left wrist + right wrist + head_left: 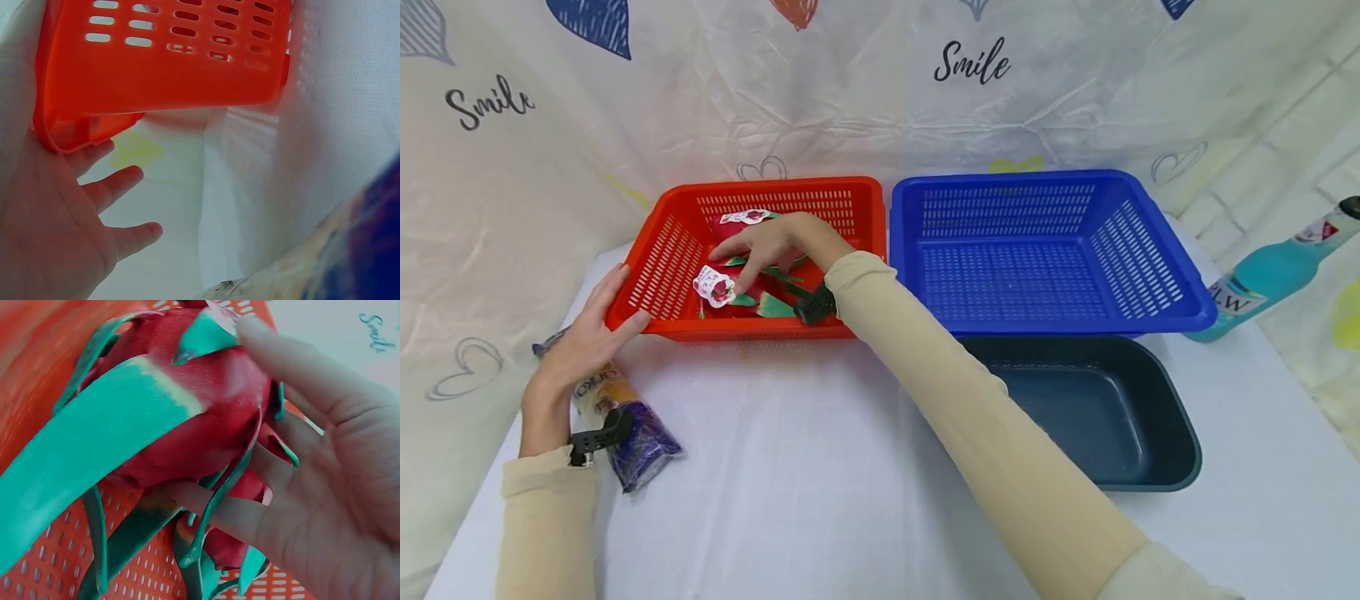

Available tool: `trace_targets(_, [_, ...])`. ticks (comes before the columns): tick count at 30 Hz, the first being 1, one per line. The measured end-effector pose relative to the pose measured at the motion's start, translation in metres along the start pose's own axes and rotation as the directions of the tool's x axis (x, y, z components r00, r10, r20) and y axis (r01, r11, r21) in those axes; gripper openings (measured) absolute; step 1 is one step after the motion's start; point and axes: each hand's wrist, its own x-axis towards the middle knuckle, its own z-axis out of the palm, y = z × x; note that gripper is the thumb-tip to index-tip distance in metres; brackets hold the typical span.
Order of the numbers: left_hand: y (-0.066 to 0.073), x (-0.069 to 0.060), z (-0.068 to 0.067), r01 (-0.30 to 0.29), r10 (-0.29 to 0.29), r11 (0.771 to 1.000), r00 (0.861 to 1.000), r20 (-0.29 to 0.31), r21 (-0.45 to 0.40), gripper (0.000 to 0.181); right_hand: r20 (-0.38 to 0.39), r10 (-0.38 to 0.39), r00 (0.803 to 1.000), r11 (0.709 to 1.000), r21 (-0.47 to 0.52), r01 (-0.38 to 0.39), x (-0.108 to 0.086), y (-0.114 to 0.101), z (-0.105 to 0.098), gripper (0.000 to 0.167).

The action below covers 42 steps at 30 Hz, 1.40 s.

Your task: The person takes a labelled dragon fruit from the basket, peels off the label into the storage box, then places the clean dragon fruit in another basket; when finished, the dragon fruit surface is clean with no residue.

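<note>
A red dragon fruit (219, 437) with green scales and a white sticker lies in the red basket (655, 258). My right hand (782, 239) grips it, thumb on top and fingers round its side and underside. In the right wrist view, another dragon fruit (228, 547) shows partly behind those fingers. At the basket's front left corner, my left hand (578, 346) touches the rim with spread, fairly straight fingers. Below that hand and wrist a purple and clear printed plastic bag (643, 446) lies on the table, partly covered by them.
Right of the red basket is a blue basket (1011, 283). A dark green tub (1082, 417) stands in front of it, partly hidden by my right forearm. A turquoise bottle (1273, 279) stands at the far right. Behind everything hangs a printed sheet (850, 100).
</note>
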Motion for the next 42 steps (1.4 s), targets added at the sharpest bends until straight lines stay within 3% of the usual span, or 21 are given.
trace_targets(4, [0.001, 0.000, -0.001, -0.005, 0.005, 1.000, 1.000, -0.004, 0.004, 0.080, 0.009, -0.045, 0.999, 0.995, 0.093, 0.044, 0.002, 0.007, -0.002, 0.076])
trace_targets(14, [0.001, -0.002, 0.001, -0.001, 0.001, 1.000, 1.000, -0.007, 0.009, 0.080, -0.003, -0.101, 0.995, 0.995, 0.019, 0.101, 0.006, 0.019, -0.005, 0.072])
trace_targets(26, [0.000, -0.001, 0.002, 0.012, -0.012, 0.999, 1.000, -0.014, 0.031, 0.081, -0.041, -0.012, 0.999, 1.000, 0.011, 0.012, -0.002, 0.012, -0.004, 0.064])
trace_targets(32, [0.001, 0.000, 0.001, 0.018, -0.018, 0.999, 1.000, -0.016, 0.030, 0.080, -0.028, -0.025, 0.999, 1.000, 0.011, 0.026, -0.008, 0.008, -0.004, 0.059])
trace_targets(42, [-0.002, 0.000, 0.002, 0.016, -0.016, 1.000, 1.000, -0.012, 0.023, 0.080, -0.006, -0.053, 0.999, 0.998, 0.028, 0.053, 0.000, 0.021, -0.008, 0.067])
